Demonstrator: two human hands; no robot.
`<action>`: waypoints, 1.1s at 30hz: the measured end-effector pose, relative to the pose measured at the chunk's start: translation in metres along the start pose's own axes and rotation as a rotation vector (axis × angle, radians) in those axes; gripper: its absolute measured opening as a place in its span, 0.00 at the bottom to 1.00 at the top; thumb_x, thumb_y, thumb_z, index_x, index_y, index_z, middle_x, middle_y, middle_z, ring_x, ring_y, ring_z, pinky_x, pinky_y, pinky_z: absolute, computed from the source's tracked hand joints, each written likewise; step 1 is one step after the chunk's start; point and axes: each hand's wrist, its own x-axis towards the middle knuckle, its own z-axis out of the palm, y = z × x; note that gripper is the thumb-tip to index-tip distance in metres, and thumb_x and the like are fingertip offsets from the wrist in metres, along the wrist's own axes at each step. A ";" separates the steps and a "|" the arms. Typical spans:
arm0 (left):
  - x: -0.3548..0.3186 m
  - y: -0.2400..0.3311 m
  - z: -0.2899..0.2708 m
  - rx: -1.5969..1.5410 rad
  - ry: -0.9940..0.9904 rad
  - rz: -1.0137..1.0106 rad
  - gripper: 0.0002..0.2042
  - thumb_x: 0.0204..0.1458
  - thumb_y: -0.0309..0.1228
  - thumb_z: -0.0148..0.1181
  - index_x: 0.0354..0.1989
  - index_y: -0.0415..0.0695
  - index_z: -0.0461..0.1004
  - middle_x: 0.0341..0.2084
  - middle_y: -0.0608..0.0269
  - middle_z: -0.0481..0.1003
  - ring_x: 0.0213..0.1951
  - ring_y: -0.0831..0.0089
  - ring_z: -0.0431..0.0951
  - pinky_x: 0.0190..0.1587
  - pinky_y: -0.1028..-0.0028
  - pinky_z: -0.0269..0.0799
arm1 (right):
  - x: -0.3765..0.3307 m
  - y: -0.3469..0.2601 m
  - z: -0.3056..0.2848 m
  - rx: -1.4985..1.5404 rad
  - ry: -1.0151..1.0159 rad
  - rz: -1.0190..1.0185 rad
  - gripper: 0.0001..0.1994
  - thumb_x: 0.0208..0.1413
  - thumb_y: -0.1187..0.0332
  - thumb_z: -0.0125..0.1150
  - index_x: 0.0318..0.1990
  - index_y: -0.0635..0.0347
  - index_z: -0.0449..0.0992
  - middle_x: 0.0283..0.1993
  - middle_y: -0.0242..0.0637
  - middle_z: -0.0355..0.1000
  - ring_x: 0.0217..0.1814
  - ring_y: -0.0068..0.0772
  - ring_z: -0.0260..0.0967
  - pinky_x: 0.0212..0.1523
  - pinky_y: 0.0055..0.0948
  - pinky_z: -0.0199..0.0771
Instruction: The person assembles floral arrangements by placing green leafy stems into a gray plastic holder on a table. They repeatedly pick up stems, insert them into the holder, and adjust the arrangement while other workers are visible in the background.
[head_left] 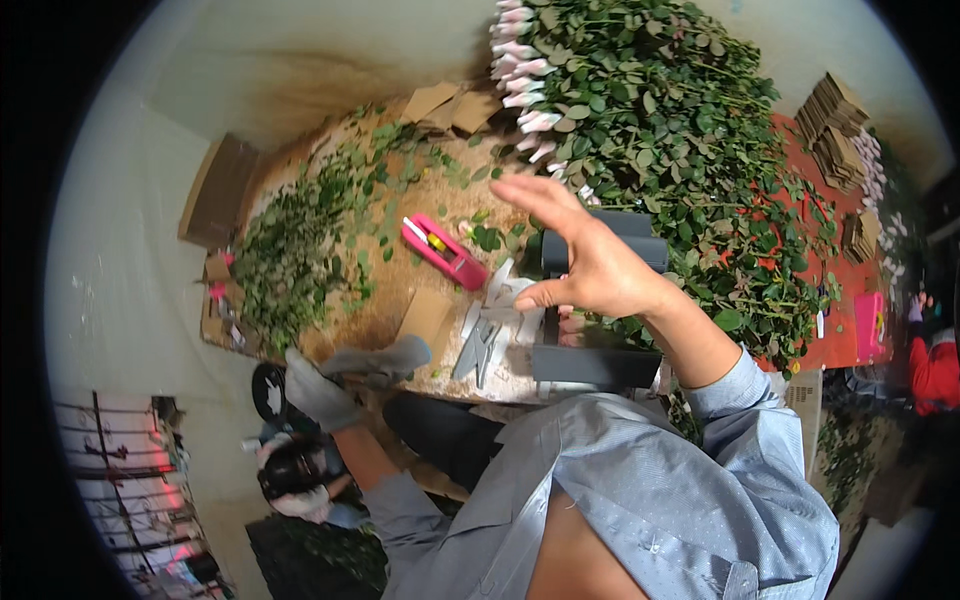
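My bare right hand (600, 262) is raised over the worktable, fingers stretched forward and thumb apart, holding nothing. Beneath it stands a dark grey two-part stand (597, 367), partly hidden by the hand. Left of the stand lie grey-handled shears (478, 350) on a whitish patch. A pink tape dispenser (445, 252) with a yellow core rests farther back. At the table's near left edge, my left hand (318, 388) wears a grey glove. A loose grey glove (385, 362) extends rightward from its fingers, which appear closed on the glove's finger end.
Leafy stems (650, 110) with pale pink wrapped heads are heaped at the back right. Loose leaves (300, 250) cover the left side. Cardboard pieces (450, 108) lie at the back; more cardboard stacks (835, 130) sit on a red surface (845, 275) at right. Another person (933, 370) is at far right.
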 end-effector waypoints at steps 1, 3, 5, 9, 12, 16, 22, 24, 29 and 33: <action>0.000 0.002 -0.003 -0.032 -0.026 -0.046 0.21 0.64 0.44 0.51 0.25 0.40 0.66 0.20 0.64 0.65 0.24 0.70 0.64 0.27 0.65 0.60 | 0.002 -0.002 0.004 -0.022 0.041 0.005 0.49 0.38 0.62 0.83 0.70 0.55 0.63 0.71 0.44 0.58 0.75 0.45 0.54 0.75 0.42 0.52; 0.006 -0.023 -0.021 0.051 -0.090 -0.055 0.20 0.56 0.47 0.59 0.31 0.40 0.67 0.22 0.57 0.68 0.26 0.58 0.69 0.29 0.61 0.63 | 0.008 -0.003 0.011 -0.074 0.112 0.057 0.36 0.42 0.63 0.82 0.59 0.58 0.70 0.60 0.39 0.66 0.63 0.37 0.63 0.67 0.37 0.63; 0.001 -0.029 -0.027 0.090 -0.097 0.015 0.21 0.53 0.48 0.62 0.36 0.39 0.70 0.24 0.53 0.70 0.27 0.53 0.72 0.30 0.59 0.65 | 0.011 0.006 0.023 0.064 0.194 0.191 0.18 0.52 0.65 0.77 0.42 0.60 0.73 0.39 0.27 0.72 0.41 0.21 0.67 0.49 0.27 0.71; 0.003 0.002 -0.015 -0.150 -0.085 -0.075 0.17 0.61 0.45 0.56 0.37 0.40 0.73 0.25 0.57 0.72 0.28 0.60 0.74 0.32 0.61 0.69 | 0.008 0.015 0.039 0.320 0.109 0.277 0.11 0.68 0.73 0.58 0.54 0.66 0.76 0.41 0.30 0.76 0.42 0.20 0.73 0.51 0.26 0.74; 0.008 0.034 0.006 -0.704 -0.158 -0.317 0.16 0.67 0.43 0.49 0.32 0.45 0.72 0.24 0.63 0.72 0.28 0.68 0.73 0.34 0.66 0.70 | -0.001 0.025 0.058 0.069 -0.014 0.185 0.17 0.64 0.74 0.60 0.60 0.63 0.75 0.51 0.46 0.74 0.52 0.39 0.74 0.53 0.33 0.74; 0.014 0.066 0.023 -1.024 -0.349 -0.399 0.19 0.69 0.45 0.48 0.24 0.51 0.67 0.21 0.67 0.68 0.28 0.72 0.70 0.37 0.72 0.69 | -0.013 0.050 0.098 0.078 -0.208 0.090 0.27 0.63 0.76 0.58 0.70 0.57 0.64 0.66 0.45 0.64 0.68 0.43 0.64 0.69 0.37 0.64; 0.014 0.041 0.063 -1.031 -0.438 0.132 0.29 0.63 0.51 0.58 0.55 0.34 0.63 0.21 0.70 0.66 0.27 0.78 0.68 0.33 0.74 0.66 | -0.007 0.027 0.107 0.648 -0.417 0.346 0.34 0.58 0.83 0.53 0.74 0.57 0.60 0.67 0.42 0.67 0.71 0.37 0.63 0.68 0.34 0.63; 0.016 0.017 0.067 -1.037 -0.431 0.157 0.43 0.61 0.54 0.61 0.69 0.29 0.52 0.23 0.69 0.67 0.26 0.79 0.67 0.31 0.77 0.65 | -0.008 0.032 0.106 0.909 -0.458 0.405 0.34 0.56 0.86 0.50 0.72 0.60 0.62 0.67 0.40 0.68 0.71 0.34 0.63 0.65 0.32 0.66; 0.004 0.032 0.065 -0.850 -0.349 -0.286 0.34 0.62 0.51 0.59 0.59 0.28 0.62 0.23 0.67 0.69 0.22 0.77 0.66 0.26 0.76 0.65 | -0.024 0.052 0.103 1.269 -0.401 0.401 0.33 0.51 0.88 0.47 0.68 0.66 0.68 0.66 0.37 0.70 0.67 0.26 0.68 0.56 0.24 0.72; 0.002 0.001 0.078 -0.539 -0.360 -0.031 0.24 0.62 0.49 0.56 0.41 0.34 0.69 0.21 0.67 0.68 0.23 0.75 0.68 0.26 0.73 0.67 | -0.028 0.039 0.120 0.993 -0.282 0.393 0.25 0.55 0.89 0.55 0.61 0.62 0.73 0.54 0.29 0.73 0.51 0.18 0.71 0.53 0.21 0.73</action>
